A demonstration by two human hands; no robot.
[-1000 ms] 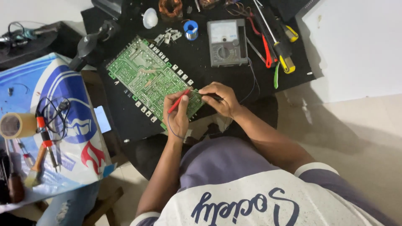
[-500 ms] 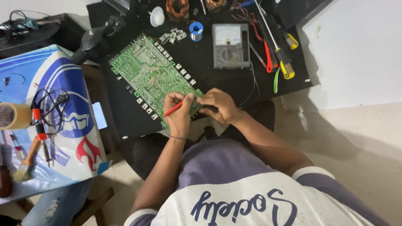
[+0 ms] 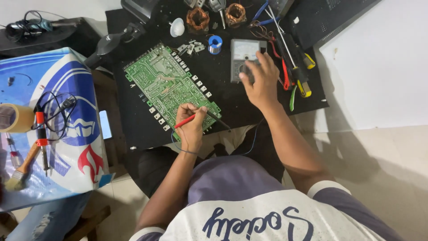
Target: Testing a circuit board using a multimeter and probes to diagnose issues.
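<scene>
black mat (image 3: 223, 96), L hand (image 3: 191, 125) probes (image 3: 200, 117), R hand (image 3: 261, 80) multimeter (image 3: 243, 56)

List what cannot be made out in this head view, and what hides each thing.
- Meter dial: covered by the right hand.
- Probe tips on the green circuit board: hidden under the left hand.
- Copper coils: too small for detail; tools beside them are cut by the top edge.
</scene>
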